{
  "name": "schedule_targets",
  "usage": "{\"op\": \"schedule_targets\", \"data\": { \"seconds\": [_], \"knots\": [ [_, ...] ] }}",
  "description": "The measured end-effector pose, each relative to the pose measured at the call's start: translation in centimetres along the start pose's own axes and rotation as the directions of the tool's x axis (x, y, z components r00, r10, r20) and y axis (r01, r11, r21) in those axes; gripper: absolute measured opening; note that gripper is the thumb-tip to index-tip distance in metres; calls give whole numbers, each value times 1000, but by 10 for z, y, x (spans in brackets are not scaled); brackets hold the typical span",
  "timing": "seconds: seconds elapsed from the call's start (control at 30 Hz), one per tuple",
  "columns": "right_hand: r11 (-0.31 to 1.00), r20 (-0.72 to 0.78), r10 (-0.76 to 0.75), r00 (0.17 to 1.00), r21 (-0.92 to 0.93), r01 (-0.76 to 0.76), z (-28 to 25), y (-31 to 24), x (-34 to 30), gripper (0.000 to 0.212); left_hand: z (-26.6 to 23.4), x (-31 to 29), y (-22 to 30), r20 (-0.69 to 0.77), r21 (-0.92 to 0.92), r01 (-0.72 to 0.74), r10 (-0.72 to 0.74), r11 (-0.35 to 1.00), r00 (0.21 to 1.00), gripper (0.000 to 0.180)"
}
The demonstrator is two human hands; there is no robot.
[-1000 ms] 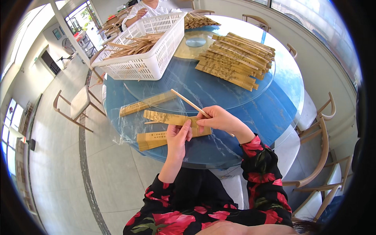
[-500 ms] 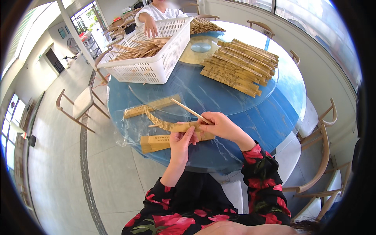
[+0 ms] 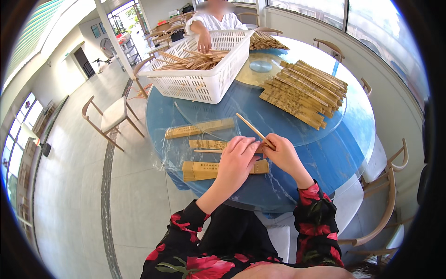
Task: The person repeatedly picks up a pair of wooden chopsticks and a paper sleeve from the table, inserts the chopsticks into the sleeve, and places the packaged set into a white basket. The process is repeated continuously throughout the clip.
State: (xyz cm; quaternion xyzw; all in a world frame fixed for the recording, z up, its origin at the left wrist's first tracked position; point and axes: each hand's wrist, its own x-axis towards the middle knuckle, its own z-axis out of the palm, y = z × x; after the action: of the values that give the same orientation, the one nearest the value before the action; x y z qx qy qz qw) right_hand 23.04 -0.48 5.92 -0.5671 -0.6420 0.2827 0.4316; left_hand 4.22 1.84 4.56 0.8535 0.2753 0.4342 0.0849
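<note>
My right hand (image 3: 280, 151) is closed on a pair of wooden chopsticks (image 3: 251, 126), which point up and away to the left. Beside it, my left hand (image 3: 239, 160) is palm-down with its fingers curled over a printed tan paper chopstick sleeve (image 3: 206, 144). The sleeve's middle is hidden by my fingers. A loose chopstick (image 3: 207, 151) lies along the near side of the sleeve. Under my left wrist, a stack of flat paper sleeves (image 3: 197, 171) rests near the table's front edge. Farther off, more sleeves (image 3: 200, 128) lie on crumpled clear plastic.
A white slatted basket (image 3: 186, 88) full of chopsticks stands at the far left; a co-worker's hand (image 3: 204, 42) reaches into it. Sleeved chopsticks (image 3: 306, 90) are piled at the right, with another bundle (image 3: 267, 41) behind. Chairs surround the round blue-covered table (image 3: 320, 156).
My left hand has turned over, from holding the curved sleeve up to covering it from above; the sleeve is now straight and lower. The chopsticks stay in my right hand. The whole view has shifted.
</note>
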Motion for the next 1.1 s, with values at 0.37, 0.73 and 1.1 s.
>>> {"op": "schedule_targets", "data": {
  "seconds": [0.37, 0.73, 1.1],
  "knots": [
    [995, 6, 87, 996, 57, -87, 4, 7, 3, 10, 23, 6, -33, 62, 133, -182, 175, 974, 983, 37],
    [963, 109, 140, 984, 216, -161, 5, 23, 7, 14, 18, 5, -30, 90, 223, -165, 148, 961, 985, 30],
    [976, 142, 206, 968, 46, -214, 0, 16, 9, 14, 19, 6, -37, 128, 152, -200, 182, 968, 975, 27]
  ]
}}
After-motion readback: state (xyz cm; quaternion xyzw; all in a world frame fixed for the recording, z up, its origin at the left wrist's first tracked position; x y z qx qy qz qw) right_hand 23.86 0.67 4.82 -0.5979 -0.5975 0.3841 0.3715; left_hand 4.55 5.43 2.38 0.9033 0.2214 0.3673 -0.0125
